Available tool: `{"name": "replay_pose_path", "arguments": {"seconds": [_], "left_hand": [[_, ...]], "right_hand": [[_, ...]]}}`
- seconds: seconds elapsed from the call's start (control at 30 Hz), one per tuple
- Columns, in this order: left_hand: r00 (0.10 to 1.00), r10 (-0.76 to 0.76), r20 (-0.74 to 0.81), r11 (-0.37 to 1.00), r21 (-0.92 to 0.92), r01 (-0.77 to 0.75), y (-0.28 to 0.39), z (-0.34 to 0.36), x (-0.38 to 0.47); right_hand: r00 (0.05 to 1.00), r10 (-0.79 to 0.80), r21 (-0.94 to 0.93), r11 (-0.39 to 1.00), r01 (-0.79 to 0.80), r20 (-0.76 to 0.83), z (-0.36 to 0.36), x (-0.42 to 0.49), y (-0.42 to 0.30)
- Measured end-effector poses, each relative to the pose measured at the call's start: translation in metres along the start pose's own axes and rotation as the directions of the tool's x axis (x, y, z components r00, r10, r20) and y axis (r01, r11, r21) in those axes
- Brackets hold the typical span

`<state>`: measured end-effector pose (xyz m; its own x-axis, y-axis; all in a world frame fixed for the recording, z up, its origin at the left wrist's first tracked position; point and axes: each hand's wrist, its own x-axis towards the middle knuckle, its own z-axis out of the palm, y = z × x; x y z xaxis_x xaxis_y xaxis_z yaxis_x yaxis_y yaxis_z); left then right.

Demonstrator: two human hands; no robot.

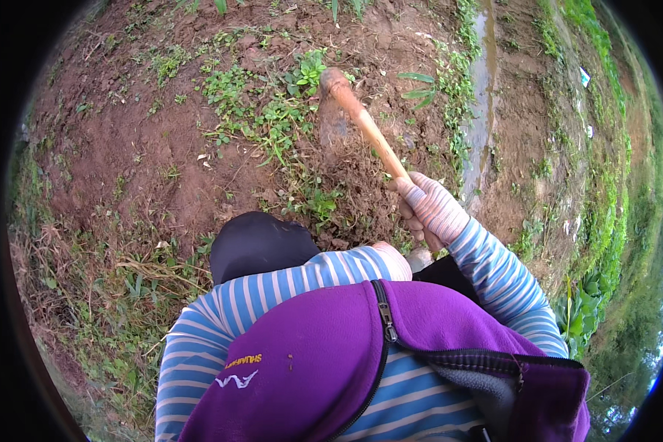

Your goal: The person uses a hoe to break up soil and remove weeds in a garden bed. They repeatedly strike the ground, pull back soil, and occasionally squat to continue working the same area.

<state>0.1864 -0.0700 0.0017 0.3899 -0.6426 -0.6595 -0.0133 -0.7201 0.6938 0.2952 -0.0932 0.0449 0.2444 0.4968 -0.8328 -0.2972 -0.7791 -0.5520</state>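
Observation:
My right hand (431,210), in a knitted work glove, is closed around the wooden handle (373,132) of a hoe-like tool. The handle slants up and left to a thick, soil-stained end. Below that end a blurred, dull metal blade (334,124) shows against the loose soil. My left hand (393,258) lies low in front of my body, mostly hidden by its striped sleeve; its fingers cannot be made out. Small green weeds (282,113) grow just left of the blade.
Turned soil (359,193) and roots lie between the blade and my dark-clad knee (259,243). On the right runs a narrow water-filled furrow (478,105), edged with weeds. Dry grass (143,271) covers ground at the lower left. Long-leafed seedlings (420,88) stand near the furrow.

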Motion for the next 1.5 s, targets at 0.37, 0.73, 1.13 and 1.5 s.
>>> {"name": "replay_pose_path", "arguments": {"seconds": [0.37,0.73,1.13,1.5], "left_hand": [[0.978,-0.112,-0.176,0.983,-0.165,0.082,-0.017,0.012,0.009],[0.996,-0.004,-0.088,1.000,-0.010,0.003,-0.023,0.009,0.009],[0.999,-0.007,-0.054,-0.534,0.844,0.042,-0.020,0.023,0.100],[0.967,0.057,-0.249,0.994,0.101,-0.032,-0.028,0.003,-0.010]], "right_hand": [[0.895,-0.446,-0.112,0.890,0.442,-0.008,0.113,0.168,-0.088],[0.984,-0.111,-0.165,0.977,0.134,0.139,0.043,0.053,-0.023],[0.987,0.080,-0.332,0.943,-0.030,0.137,0.105,0.105,-0.017],[0.870,-0.353,-0.221,0.870,0.440,0.343,0.134,0.132,-0.062]]}}
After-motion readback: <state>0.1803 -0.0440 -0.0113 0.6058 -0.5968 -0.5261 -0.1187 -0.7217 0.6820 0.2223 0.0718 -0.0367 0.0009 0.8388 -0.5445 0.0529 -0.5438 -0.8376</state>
